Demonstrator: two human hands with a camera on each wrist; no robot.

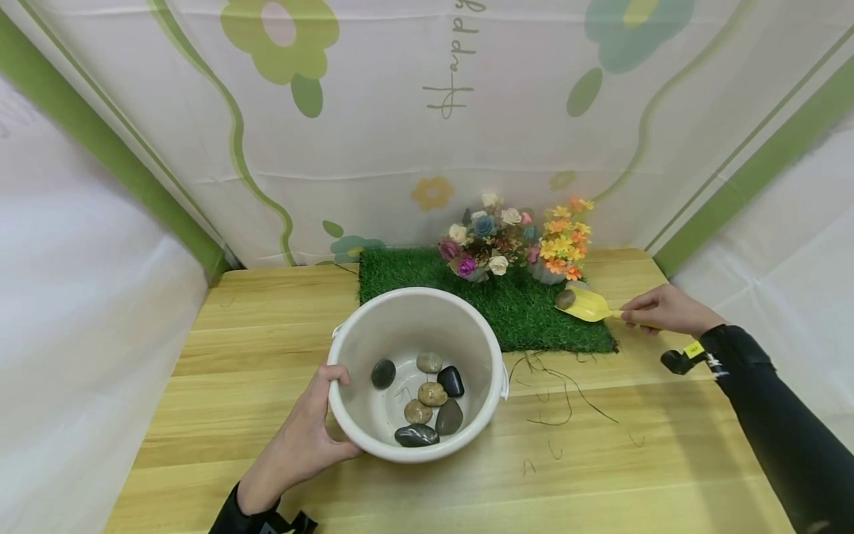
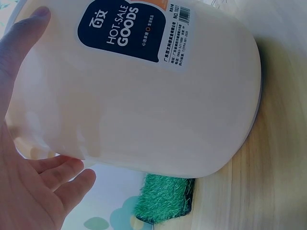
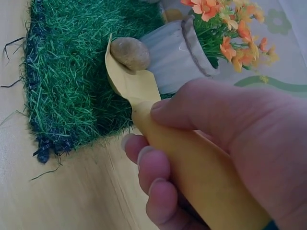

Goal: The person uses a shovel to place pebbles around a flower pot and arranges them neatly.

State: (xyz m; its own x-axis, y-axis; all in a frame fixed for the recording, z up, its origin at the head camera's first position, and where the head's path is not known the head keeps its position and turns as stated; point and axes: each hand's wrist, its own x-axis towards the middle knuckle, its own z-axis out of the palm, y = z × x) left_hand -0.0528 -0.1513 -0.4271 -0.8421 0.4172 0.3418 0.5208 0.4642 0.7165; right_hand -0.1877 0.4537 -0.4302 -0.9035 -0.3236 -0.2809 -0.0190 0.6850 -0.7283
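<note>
My left hand (image 1: 310, 430) holds the white plastic bucket (image 1: 416, 297) by its left side, with one finger hooked over the rim. In the left wrist view the thumb (image 2: 41, 12) presses on the bucket's outer wall near a dark label. Several smooth stones (image 1: 432, 394), brown, grey and black, lie on the bucket's bottom. At the right, my right hand (image 1: 670, 310) grips the handle of a yellow toy shovel (image 1: 587, 305). A brown stone (image 3: 130, 53) rests in the shovel's scoop, which is over the right part of the artificial grass mat (image 3: 72, 91).
Two pots of artificial flowers stand at the mat's back: mixed roses (image 1: 485, 226) and orange-yellow blooms (image 1: 565, 241), whose grey pot (image 3: 177, 52) is right beside the scoop. Loose dark threads (image 1: 567, 386) lie on the wooden table (image 1: 634, 460). A printed cloth (image 1: 400, 133) hangs behind.
</note>
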